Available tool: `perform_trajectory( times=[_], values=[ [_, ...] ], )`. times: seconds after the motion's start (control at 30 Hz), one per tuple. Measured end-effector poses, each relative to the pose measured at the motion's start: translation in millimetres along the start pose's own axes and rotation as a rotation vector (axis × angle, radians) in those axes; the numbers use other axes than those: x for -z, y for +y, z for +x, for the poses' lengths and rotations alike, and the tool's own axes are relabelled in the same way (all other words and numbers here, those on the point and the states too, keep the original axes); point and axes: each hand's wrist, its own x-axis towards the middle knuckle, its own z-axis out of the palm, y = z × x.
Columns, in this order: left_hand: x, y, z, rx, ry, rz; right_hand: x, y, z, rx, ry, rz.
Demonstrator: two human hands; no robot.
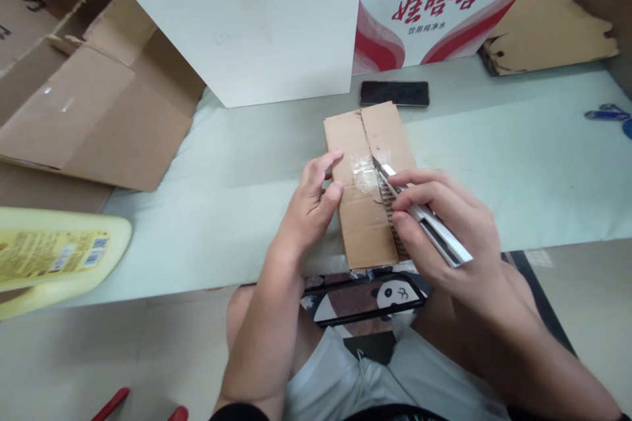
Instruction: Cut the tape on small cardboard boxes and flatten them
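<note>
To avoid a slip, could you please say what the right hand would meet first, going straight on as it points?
Knife leading, the right hand would probably meet the box at its tape; whether the blade touches is unclear.

From my remote station I saw pale grey cloth shorts (340,375) with a thin pale drawstring (361,356), dark black fabric (395,412) at the waist, and a black sleeve edge (239,412) above the bare left forearm (264,335).

Lighting: bright, diffuse. Soft shadow: large carton (106,102), upper left. Glare: clear tape (363,172), centre. Wide-angle stretch at edges; fine detail soft.
</note>
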Motion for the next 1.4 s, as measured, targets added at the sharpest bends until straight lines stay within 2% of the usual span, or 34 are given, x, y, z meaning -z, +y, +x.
perform_trajectory(
  times=[1.1,1.4],
  values=[
    [0.5,-0.9,-0.2,-0.042,0.003,0.078,-1.1,0.9,-1.1,0.005,0.005,-0.001],
    [-1.5,-0.3,-0.2,-0.013,0.01,0.001,-1.7,1.3,-0.6,0.012,0.001,-0.014]
  ],
)
